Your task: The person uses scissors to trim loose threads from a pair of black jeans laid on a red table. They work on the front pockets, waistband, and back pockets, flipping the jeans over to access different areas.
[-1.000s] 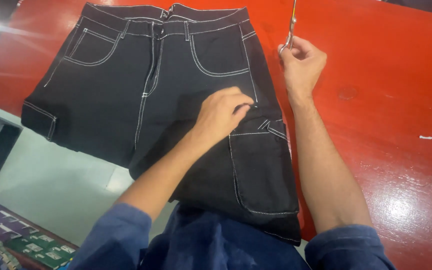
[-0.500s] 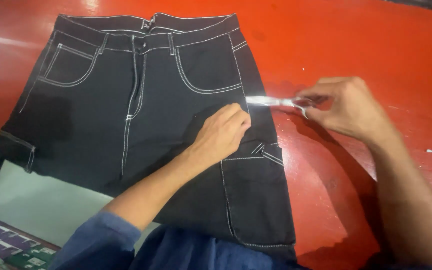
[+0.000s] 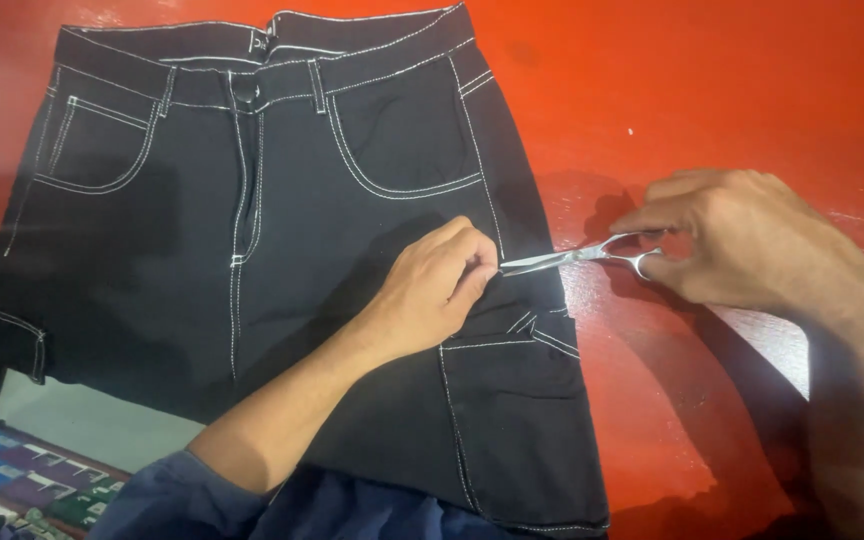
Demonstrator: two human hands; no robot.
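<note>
A glossy red desk (image 3: 712,90) fills most of the view, scuffed and catching bright glare in patches. Past its lower-left edge lies pale grey-green floor (image 3: 82,420), with a colourful patterned mat (image 3: 22,480) in the corner.

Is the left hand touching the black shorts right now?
Touching: the head view shows the left hand resting on the black shorts, fingertips pinching fabric by the scissors tips.

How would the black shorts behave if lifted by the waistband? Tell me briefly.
The shorts would probably sag and fold: they lie flat and drape over the table edge. Thick seams and a cargo pocket suggest some weight. The left hand pinching them suggests they shift easily.
</note>
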